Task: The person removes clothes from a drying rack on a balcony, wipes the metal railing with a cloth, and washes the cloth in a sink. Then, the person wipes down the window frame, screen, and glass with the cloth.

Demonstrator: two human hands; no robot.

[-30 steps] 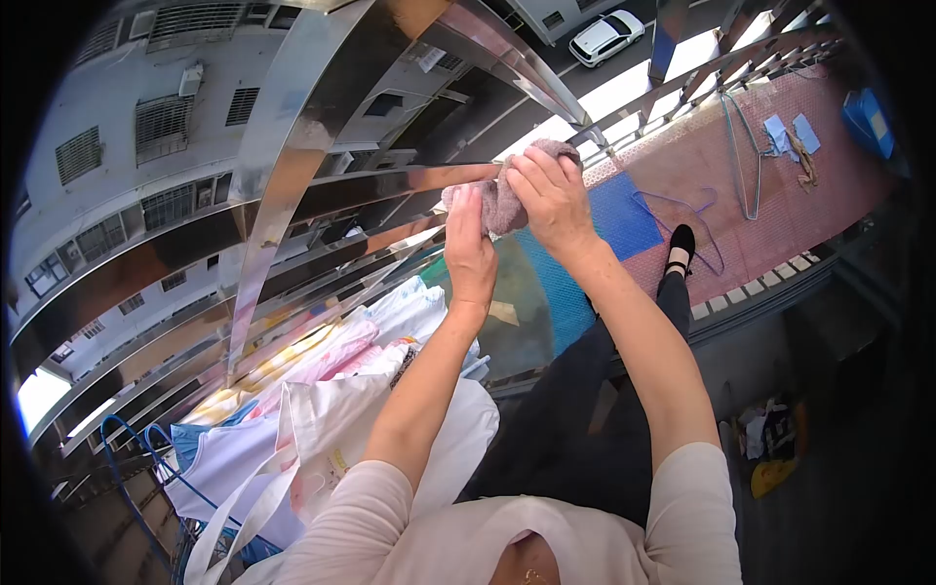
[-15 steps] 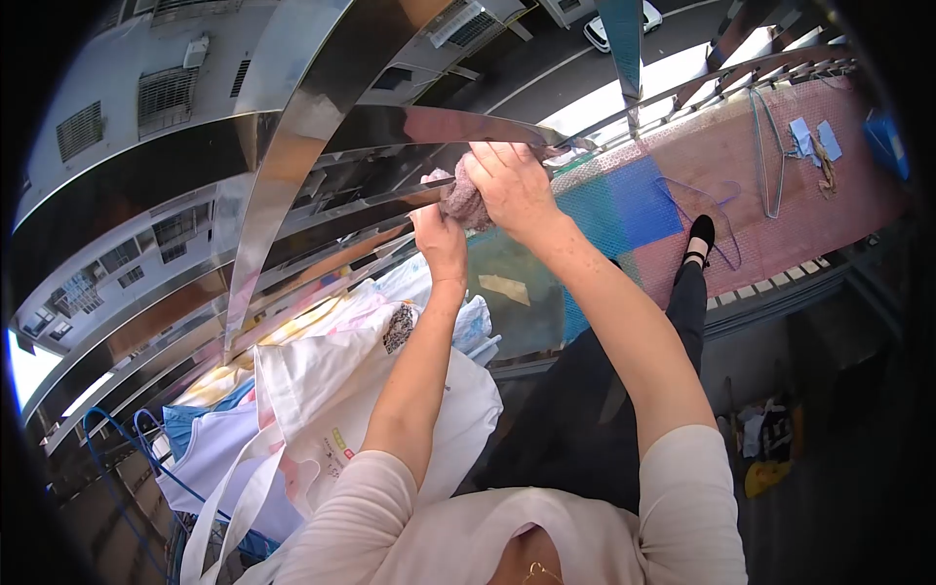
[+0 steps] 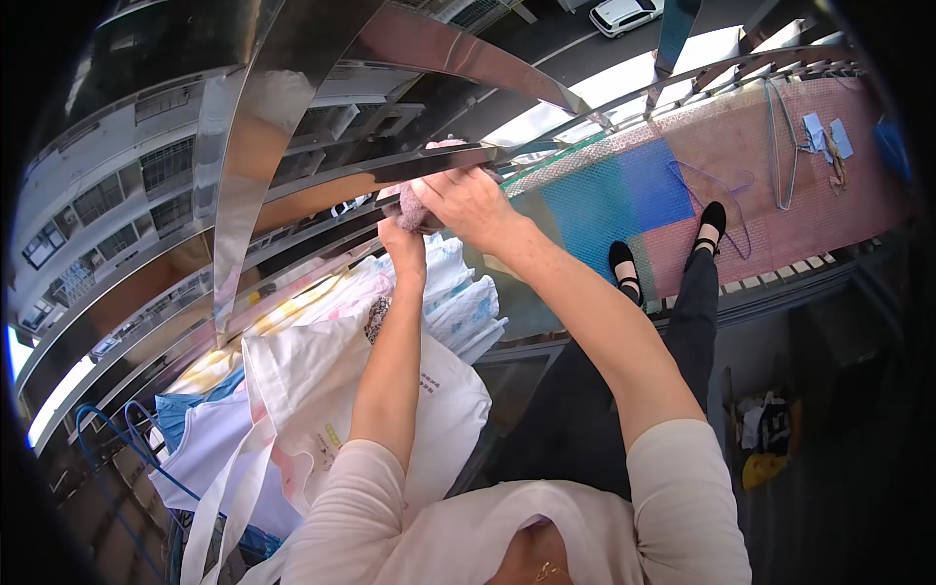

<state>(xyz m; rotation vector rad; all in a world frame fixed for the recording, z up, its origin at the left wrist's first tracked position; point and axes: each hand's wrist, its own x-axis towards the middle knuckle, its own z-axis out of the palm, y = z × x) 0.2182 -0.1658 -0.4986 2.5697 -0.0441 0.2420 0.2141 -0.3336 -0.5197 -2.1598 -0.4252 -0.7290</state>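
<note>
A fuzzy dusty-pink cloth (image 3: pixel 413 212) is bunched around a shiny metal rail (image 3: pixel 327 198) of the window cage. My right hand (image 3: pixel 468 203) presses over the cloth from the right, fingers curled on it. Just below, my left hand (image 3: pixel 403 250) grips the cloth's lower side; its fingers are partly hidden behind the rail and cloth. Under my left forearm hangs a white tote bag (image 3: pixel 444 409) with printed marks, beside pale blue and white laundry (image 3: pixel 453 297).
Blue hangers (image 3: pixel 86 421) hang at lower left. On the right, a ledge with coloured mats (image 3: pixel 770 175) holds a purple hanger (image 3: pixel 746 185), another wire hanger (image 3: pixel 788 190) and light-blue pegs (image 3: pixel 840 138). My black shoes (image 3: pixel 715 216) rest there. Beyond the bars lies a street with a white car (image 3: pixel 624 15).
Both hands have slid left and slightly down along the rail with the pink cloth. My view has shifted, and a second shoe now shows on the mats.
</note>
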